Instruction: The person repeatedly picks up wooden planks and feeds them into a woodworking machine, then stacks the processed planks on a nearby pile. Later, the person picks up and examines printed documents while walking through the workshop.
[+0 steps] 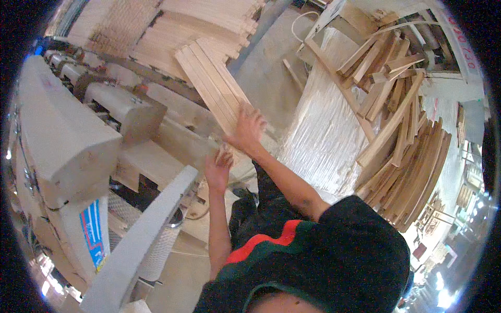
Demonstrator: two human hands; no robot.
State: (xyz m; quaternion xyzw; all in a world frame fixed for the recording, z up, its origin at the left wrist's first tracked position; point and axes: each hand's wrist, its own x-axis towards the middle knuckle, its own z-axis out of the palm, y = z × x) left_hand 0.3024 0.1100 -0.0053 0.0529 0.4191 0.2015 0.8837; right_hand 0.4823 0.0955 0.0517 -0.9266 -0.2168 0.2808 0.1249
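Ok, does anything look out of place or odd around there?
Yes: on the right, the upper wood pile lies jumbled at crossing angles, unlike the more even row of strips below. One long slat slants across the wrapped plastic sheeting, and a lone stick lies apart.

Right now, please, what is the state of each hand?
Left hand: partly curled; whether it holds anything cannot be told.
Right hand: open, spread over the wooden strips.

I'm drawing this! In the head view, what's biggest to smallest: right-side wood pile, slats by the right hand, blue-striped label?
1. Right-side wood pile
2. Slats by the right hand
3. Blue-striped label
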